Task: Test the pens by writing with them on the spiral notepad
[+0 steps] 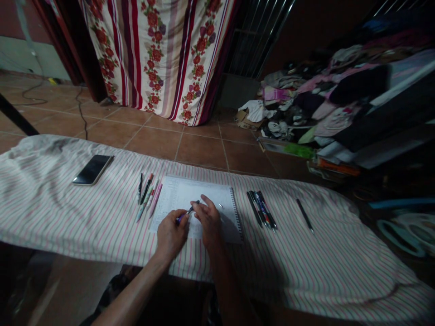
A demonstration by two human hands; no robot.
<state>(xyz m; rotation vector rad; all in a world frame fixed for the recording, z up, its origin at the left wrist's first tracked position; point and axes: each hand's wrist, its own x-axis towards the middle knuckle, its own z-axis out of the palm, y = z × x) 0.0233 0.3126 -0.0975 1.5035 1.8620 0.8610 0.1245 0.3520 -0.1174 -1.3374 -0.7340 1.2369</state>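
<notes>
Left hand (171, 232): closed around the purple end of a slim purple-and-dark pen (190, 209)
Right hand (209, 219): half-curled at its dark end; grip cannot be told
Pen: above the white spiral-bound paper notebook (217, 191)

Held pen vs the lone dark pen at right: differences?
The held pen is in the left hand, over the notebook; the lone pen lies on the striped cloth. The held pen shows purple; the lone pen looks black. In view, the held pen slants up rightward, the lone pen down. Both are slim.
</notes>
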